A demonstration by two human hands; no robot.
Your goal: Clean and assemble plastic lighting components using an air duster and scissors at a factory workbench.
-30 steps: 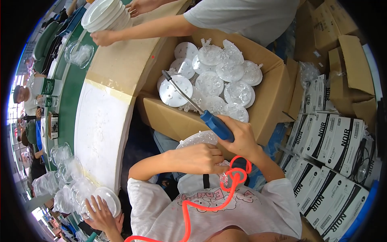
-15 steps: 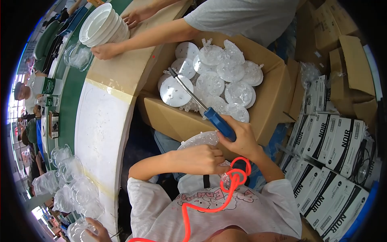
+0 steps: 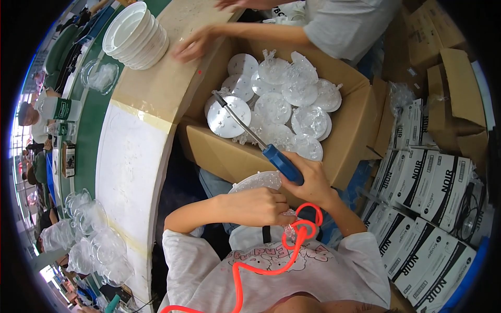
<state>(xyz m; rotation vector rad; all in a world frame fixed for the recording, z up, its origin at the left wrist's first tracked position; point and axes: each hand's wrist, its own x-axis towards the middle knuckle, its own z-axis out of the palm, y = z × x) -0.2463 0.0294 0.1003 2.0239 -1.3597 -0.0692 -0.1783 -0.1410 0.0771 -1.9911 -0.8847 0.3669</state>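
My right hand [image 3: 309, 180] is wrapped round the blue handle of an air blow gun [image 3: 282, 164]. Its long metal nozzle points up and left over the cardboard box and ends in a dark tip. My left hand [image 3: 255, 206] is closed in front of my chest, holding a clear plastic disc [image 3: 257, 180] with small droplet-like bumps. Below that fist a clear knobbly piece pokes out. A red hose [image 3: 261, 270] coils beneath my hands and runs down to the lower left; its join to the tool is hidden.
Ahead, the cardboard box [image 3: 219, 151] holds several white and clear discs [image 3: 228, 117]. White tubs [image 3: 151, 44] stand stacked on the bench [image 3: 130, 172], beside a co-worker's hand [image 3: 195, 44]. Clear plastic parts [image 3: 104, 250] lie at left; cartons [image 3: 430, 182] are piled at right.
The co-worker's hands have let go of the white tubs and moved right. A hand with a clear part has left the lower left. My hands have barely shifted.
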